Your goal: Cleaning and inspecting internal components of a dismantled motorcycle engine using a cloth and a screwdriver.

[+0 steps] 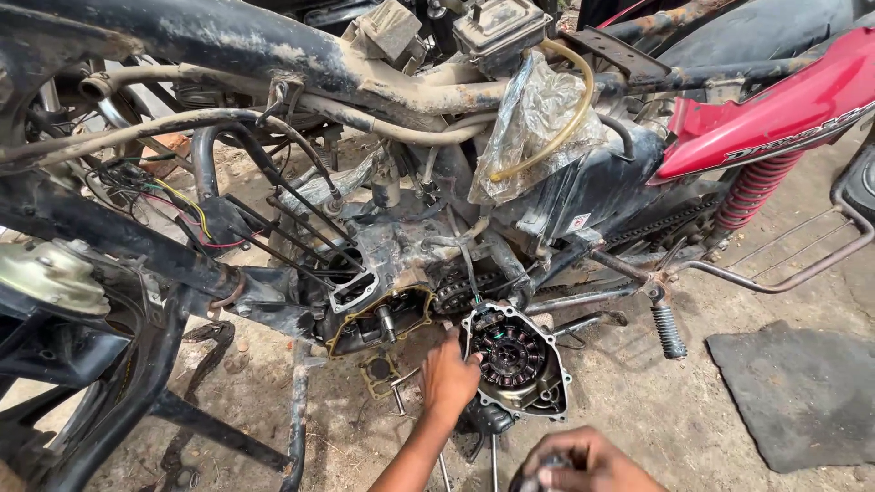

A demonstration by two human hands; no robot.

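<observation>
My left hand [447, 375] reaches up to a round engine side cover [518, 358] with copper coil windings inside. Its fingers touch the cover's left edge. The cover hangs tilted beside the open crankcase [378, 319] of a stripped, dusty motorcycle. A thin wire [469, 273] runs from the cover up into the engine. My right hand [588, 463] is low at the frame's bottom edge, fingers closed around a small grey object [547, 469] that is partly hidden. A sprocket and chain [453, 293] show just above the cover.
A red tail panel [775, 114] and a red spring shock [752, 187] are at the right. A dark mat [802, 392] lies on the dirt ground. A gasket [376, 372] lies below the crankcase. A footpeg [668, 330] sticks out right of the cover. Frame tubes and loose wires [173, 196] crowd the left.
</observation>
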